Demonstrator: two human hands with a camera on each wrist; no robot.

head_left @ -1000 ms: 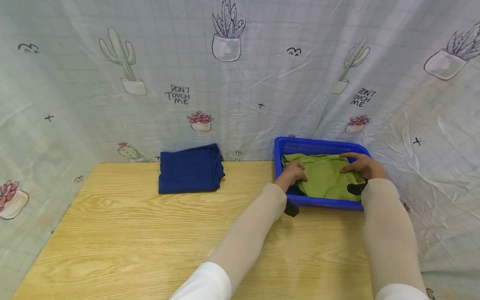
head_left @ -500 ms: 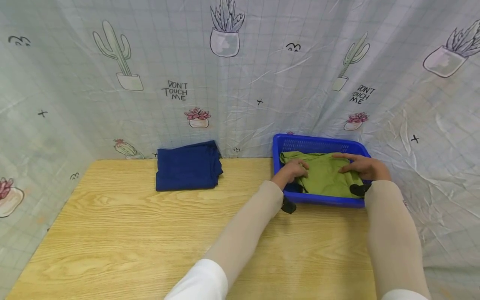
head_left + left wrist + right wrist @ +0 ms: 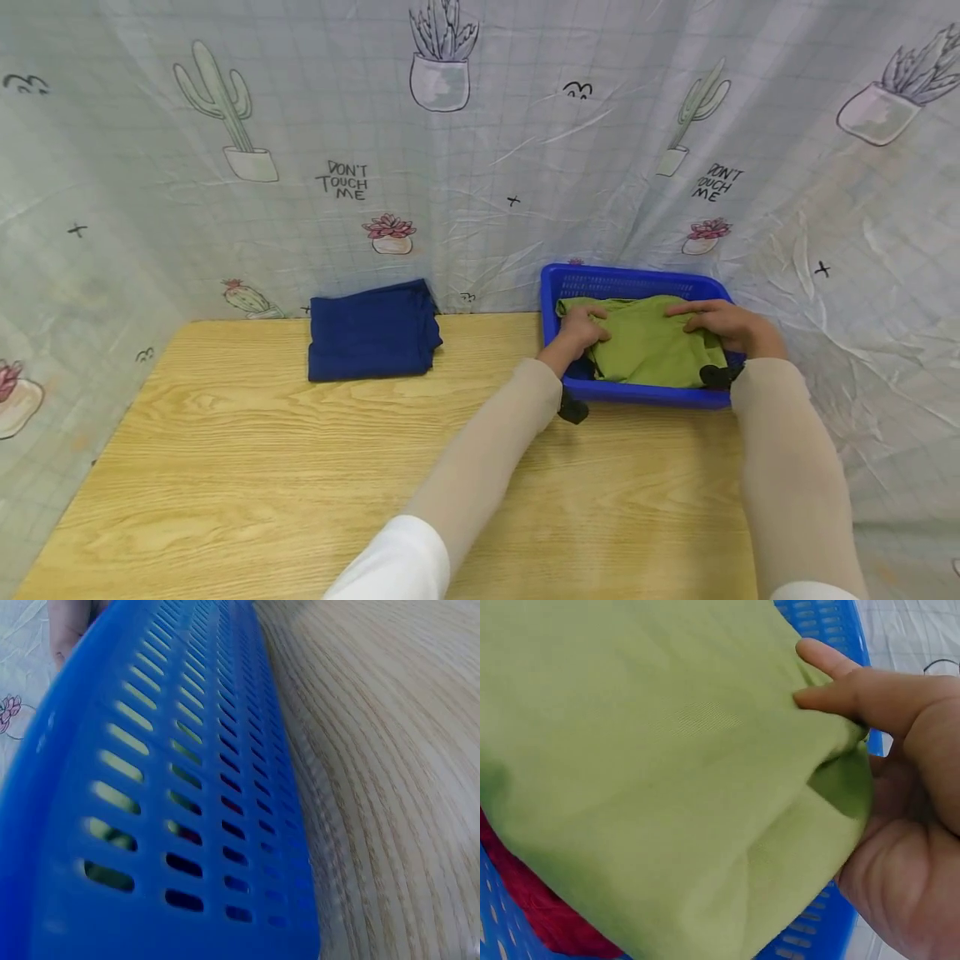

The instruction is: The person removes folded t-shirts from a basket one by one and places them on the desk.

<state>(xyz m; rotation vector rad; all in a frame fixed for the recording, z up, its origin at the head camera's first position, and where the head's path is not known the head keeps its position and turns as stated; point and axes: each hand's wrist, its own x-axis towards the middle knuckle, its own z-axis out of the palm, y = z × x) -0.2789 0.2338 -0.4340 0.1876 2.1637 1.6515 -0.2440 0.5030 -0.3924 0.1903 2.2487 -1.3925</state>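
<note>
A folded green cloth (image 3: 645, 346), perhaps a garment, lies in the blue plastic basket (image 3: 652, 396). My left hand (image 3: 576, 335) holds its left end, thumb and fingertips on the fabric. At the right end, my right hand (image 3: 738, 327) grips the edge; in the right wrist view two fingers (image 3: 847, 686) lie on top and the palm is at the side. Red cloth (image 3: 547, 907) shows beneath the green one, and dark cloth (image 3: 581, 367) at the basket's front left. The left wrist view is mostly the slotted basket wall (image 3: 157, 787), hiding the left hand's grip.
A folded navy blue cloth (image 3: 371, 332) lies at the back left of the wooden table (image 3: 300, 483). A printed curtain (image 3: 495, 150) hangs close behind the table and basket, and along both sides.
The left hand has shifted slightly left and back along the green cloth. The cloth's far edge has risen a little near the right fingers. The view has tilted slightly; the navy cloth stays put.
</note>
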